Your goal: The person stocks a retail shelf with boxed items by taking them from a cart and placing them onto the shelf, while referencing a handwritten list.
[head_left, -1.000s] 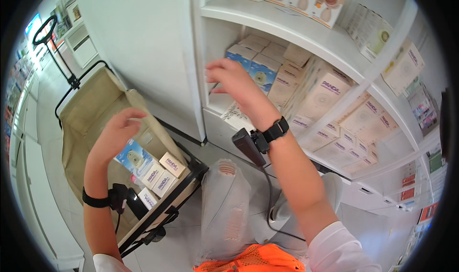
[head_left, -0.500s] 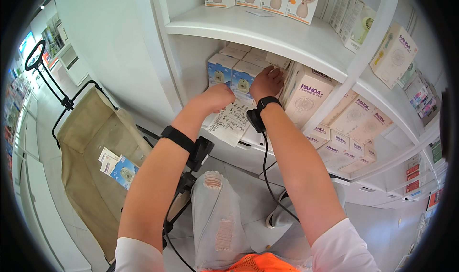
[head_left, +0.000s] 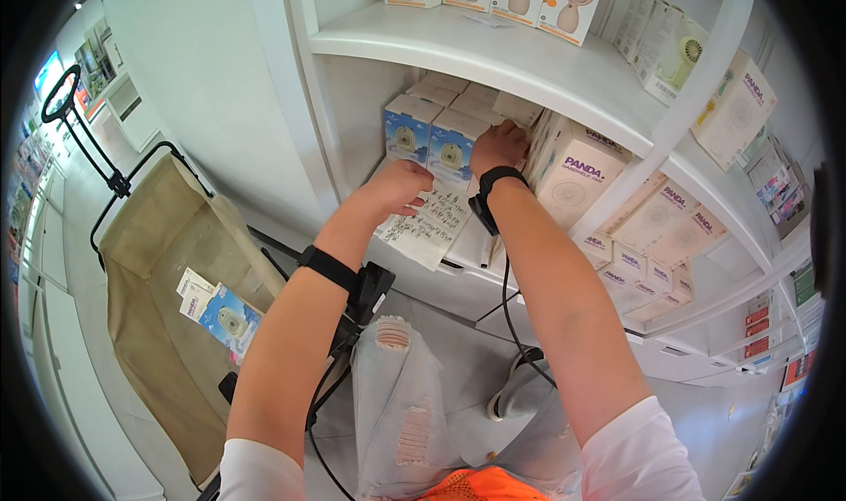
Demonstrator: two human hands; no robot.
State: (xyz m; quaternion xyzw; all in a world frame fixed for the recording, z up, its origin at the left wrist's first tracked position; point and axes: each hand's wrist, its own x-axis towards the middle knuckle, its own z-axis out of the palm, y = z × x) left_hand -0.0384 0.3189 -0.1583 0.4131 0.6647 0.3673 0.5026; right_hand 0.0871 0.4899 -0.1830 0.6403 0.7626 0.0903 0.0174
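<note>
My left hand (head_left: 404,188) hovers over a handwritten paper sheet (head_left: 429,228) lying on the lower shelf, its thumb and fingers parted with nothing seen between them. Just beyond it stand two blue-and-white boxes (head_left: 452,153) with a device pictured on the front. My right hand (head_left: 500,147) reaches in at the right side of these boxes, fingers curled beside a row of cream handheld-fan boxes (head_left: 575,173); whatever it grips is hidden. More white boxes (head_left: 476,103) stand behind the blue ones.
A tan fabric cart (head_left: 145,316) at my left holds a blue box (head_left: 231,320) and paler boxes. Overhead, the upper shelf (head_left: 476,43) carries orange-and-white boxes (head_left: 568,3). More cream fan boxes (head_left: 665,219) fill the bay to the right, past a white upright post.
The left hand's thumb and fingers have parted over the sheet. My right hand has shifted slightly, its fingers more curled beside the boxes. The whole view has shifted a little.
</note>
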